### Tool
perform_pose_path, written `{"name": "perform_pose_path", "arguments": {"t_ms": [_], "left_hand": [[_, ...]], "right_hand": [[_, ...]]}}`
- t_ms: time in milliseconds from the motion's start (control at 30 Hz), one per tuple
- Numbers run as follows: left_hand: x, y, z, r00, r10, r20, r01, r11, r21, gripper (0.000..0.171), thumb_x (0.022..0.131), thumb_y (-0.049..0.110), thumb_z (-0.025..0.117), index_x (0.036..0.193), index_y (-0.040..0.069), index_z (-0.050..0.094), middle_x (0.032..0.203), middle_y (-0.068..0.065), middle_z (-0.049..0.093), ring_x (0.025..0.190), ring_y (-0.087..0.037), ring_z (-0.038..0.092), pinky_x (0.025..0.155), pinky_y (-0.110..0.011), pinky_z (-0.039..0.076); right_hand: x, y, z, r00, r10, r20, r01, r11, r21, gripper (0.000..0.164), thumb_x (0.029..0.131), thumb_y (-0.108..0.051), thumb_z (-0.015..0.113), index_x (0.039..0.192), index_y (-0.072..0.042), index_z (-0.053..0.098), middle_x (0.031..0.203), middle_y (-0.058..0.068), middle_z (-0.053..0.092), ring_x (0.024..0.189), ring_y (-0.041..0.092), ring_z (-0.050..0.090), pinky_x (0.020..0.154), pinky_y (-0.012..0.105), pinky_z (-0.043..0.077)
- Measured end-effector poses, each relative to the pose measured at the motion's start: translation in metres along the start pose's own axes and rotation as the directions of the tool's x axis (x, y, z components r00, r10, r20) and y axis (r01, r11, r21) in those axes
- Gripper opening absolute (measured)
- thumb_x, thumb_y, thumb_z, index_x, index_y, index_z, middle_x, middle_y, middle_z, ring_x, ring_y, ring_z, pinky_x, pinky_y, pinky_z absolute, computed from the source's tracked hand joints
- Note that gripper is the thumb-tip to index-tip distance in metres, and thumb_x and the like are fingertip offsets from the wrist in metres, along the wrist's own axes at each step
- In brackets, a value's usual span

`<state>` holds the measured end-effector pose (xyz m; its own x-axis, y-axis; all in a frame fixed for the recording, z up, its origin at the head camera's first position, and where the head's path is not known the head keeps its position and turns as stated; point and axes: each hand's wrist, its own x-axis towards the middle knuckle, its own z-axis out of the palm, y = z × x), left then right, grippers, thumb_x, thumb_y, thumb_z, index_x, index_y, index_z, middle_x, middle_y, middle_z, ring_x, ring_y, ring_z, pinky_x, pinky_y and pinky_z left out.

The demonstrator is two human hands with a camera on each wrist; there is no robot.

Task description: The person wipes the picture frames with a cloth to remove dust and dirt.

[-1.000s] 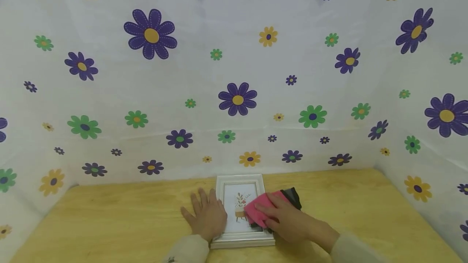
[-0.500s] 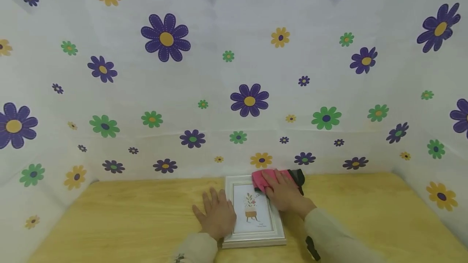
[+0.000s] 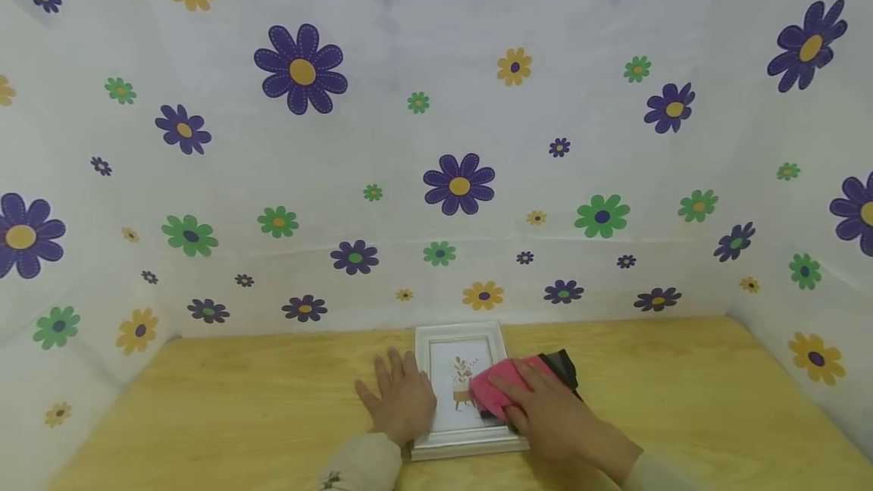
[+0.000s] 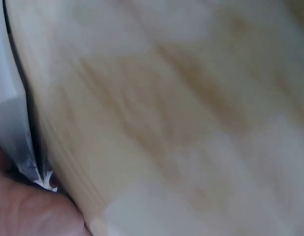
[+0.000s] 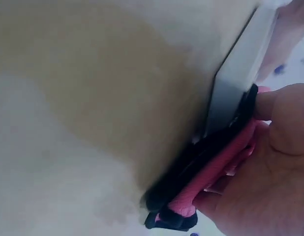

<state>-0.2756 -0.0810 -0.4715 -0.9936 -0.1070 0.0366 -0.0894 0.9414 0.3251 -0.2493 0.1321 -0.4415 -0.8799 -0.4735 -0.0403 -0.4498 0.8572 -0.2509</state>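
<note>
A white picture frame [image 3: 470,442] lies flat on the wooden table, a potted plant drawing [image 3: 461,385] inside it. My left hand [image 3: 404,404] rests along its left side with fingers spread; in the left wrist view part of this hand [image 4: 34,211] shows beside the frame's edge [image 4: 9,98]. My right hand [image 3: 555,419] holds a folded pink cloth [image 3: 498,386] with black parts against the lower right of the frame, covering some of the drawing. From the right wrist, the thumb and fingers show gripping the cloth [image 5: 218,169] at the frame's side [image 5: 240,64].
The wooden table [image 3: 273,400] extends to both sides of the frame. White fabric [image 3: 382,142] printed with purple, yellow and green flowers encloses the table at the back and sides, and the frame's top edge lies close to the back fabric.
My right hand moved the cloth up to the frame's top right corner, then back down to its lower right. The left hand and the frame stay in place; the head view shifted slightly.
</note>
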Motion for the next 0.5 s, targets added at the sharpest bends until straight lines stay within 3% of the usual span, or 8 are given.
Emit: {"name": "perform_pose_path", "arguments": {"t_ms": [167, 233, 333, 433, 500], "left_hand": [[0.001, 0.000, 0.004, 1.000, -0.015, 0.017, 0.015, 1.000, 0.000, 0.049, 0.094, 0.030, 0.030, 0.135, 0.004, 0.028, 0.144, -0.017, 0.016, 0.130, -0.038, 0.004, 0.092, -0.066, -0.006], [0.000, 0.000, 0.007, 1.000, -0.021, 0.014, 0.021, 1.000, 0.001, 0.049, 0.094, 0.030, 0.030, 0.135, 0.004, 0.029, 0.143, -0.017, 0.017, 0.130, -0.037, 0.005, 0.092, -0.066, -0.005], [-0.001, 0.000, 0.010, 1.000, -0.011, -0.005, 0.011, 1.000, -0.018, 0.048, 0.094, 0.029, 0.030, 0.134, 0.003, 0.030, 0.143, -0.018, 0.018, 0.130, -0.038, 0.005, 0.092, -0.067, -0.005], [-0.002, -0.003, 0.011, 0.999, -0.008, -0.033, 0.007, 1.000, -0.030, 0.047, 0.094, 0.028, 0.030, 0.134, 0.003, 0.031, 0.142, -0.019, 0.018, 0.130, -0.039, 0.005, 0.091, -0.067, -0.005], [-0.002, -0.006, 0.010, 0.999, -0.012, -0.031, 0.011, 0.999, -0.032, 0.047, 0.094, 0.027, 0.030, 0.134, 0.003, 0.030, 0.143, -0.020, 0.017, 0.129, -0.040, 0.004, 0.090, -0.067, -0.007]], "right_hand": [[0.063, 0.018, 0.004, 0.987, 0.132, -0.094, -0.132, 0.991, 0.010, 0.047, 0.095, -0.031, 0.036, 0.140, -0.023, 0.027, 0.142, 0.017, 0.022, 0.129, 0.033, 0.018, 0.103, 0.048, 0.016], [0.074, 0.018, 0.005, 0.980, 0.174, -0.097, -0.172, 0.985, 0.024, 0.047, 0.095, -0.031, 0.035, 0.141, -0.023, 0.026, 0.143, 0.018, 0.020, 0.129, 0.035, 0.017, 0.102, 0.049, 0.016], [0.059, 0.012, 0.003, 0.986, 0.160, -0.044, -0.158, 0.986, 0.046, 0.047, 0.094, -0.030, 0.037, 0.140, -0.022, 0.027, 0.143, 0.020, 0.017, 0.129, 0.038, 0.016, 0.101, 0.051, 0.016], [0.022, 0.001, 0.000, 0.997, 0.051, 0.066, -0.052, 0.998, 0.017, 0.048, 0.093, -0.030, 0.039, 0.139, -0.020, 0.029, 0.144, 0.016, 0.017, 0.129, 0.036, 0.015, 0.100, 0.053, 0.017], [-0.001, -0.006, -0.001, 0.991, -0.032, 0.133, 0.033, 0.999, -0.007, 0.049, 0.093, -0.030, 0.040, 0.139, -0.020, 0.029, 0.145, 0.011, 0.017, 0.130, 0.034, 0.013, 0.099, 0.054, 0.018]]}}
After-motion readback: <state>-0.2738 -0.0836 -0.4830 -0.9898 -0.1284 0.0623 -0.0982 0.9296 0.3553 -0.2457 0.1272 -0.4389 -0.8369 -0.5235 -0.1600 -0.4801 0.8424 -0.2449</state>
